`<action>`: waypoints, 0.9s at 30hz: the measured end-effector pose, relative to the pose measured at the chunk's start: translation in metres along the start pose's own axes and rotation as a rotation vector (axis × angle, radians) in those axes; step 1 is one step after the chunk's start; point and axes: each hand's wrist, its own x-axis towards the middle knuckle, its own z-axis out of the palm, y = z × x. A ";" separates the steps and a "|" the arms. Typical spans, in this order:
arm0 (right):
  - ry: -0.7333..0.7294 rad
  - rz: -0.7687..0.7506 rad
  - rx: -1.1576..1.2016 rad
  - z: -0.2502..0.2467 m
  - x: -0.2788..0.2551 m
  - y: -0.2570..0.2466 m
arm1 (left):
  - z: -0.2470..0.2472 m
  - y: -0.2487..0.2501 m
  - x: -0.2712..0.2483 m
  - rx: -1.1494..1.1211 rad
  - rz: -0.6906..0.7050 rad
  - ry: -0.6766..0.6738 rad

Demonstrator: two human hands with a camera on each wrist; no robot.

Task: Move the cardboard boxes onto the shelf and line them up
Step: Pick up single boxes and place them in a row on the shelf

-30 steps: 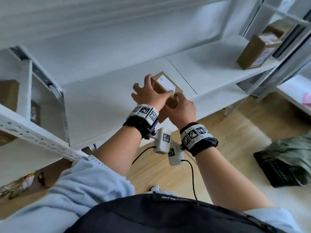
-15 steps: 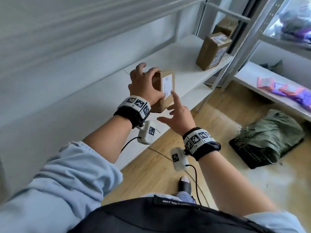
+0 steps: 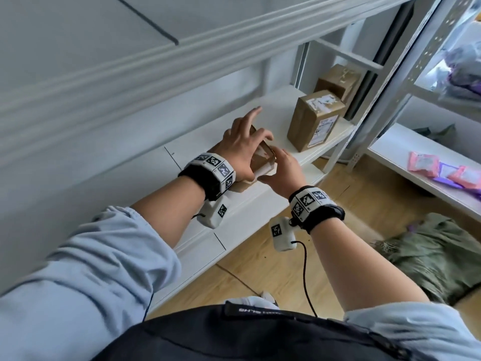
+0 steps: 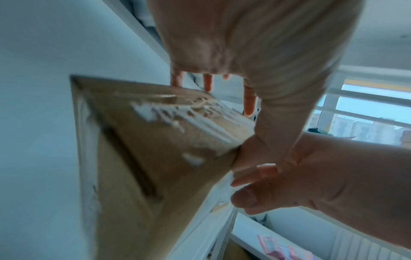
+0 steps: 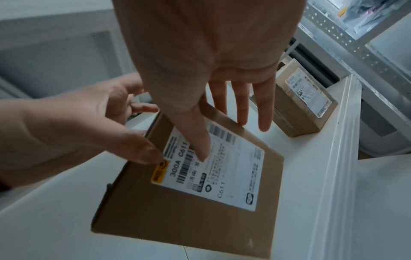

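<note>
- Here, at the centre of the head view, the cardboard box (image 3: 260, 165) sits between both hands over the white shelf (image 3: 197, 152); whether its base touches the board cannot be told.
- The left hand (image 3: 240, 145) lies over the box's top and far side, thumb curled round the near edge and fingers partly spread, probably to steady it from above and steer it.
- The right hand (image 3: 285, 171) has its fingers straight and flat on the labelled face (image 5: 213, 167), thumb on the label; it presses rather than grips, likely to push the box along.
- Two other boxes stand in the upper right of the head view: a nearer box (image 3: 315, 121) and a farther box (image 3: 338, 82) behind it, well apart from the held one.
- The held box lies turned at an angle to the shelf's front lip in the right wrist view, so I judge it needs squaring up and sliding toward that pair to form a line.
</note>
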 end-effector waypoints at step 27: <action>0.134 0.160 0.251 -0.041 0.133 0.126 | 0.079 0.005 0.215 -0.152 -0.081 -0.065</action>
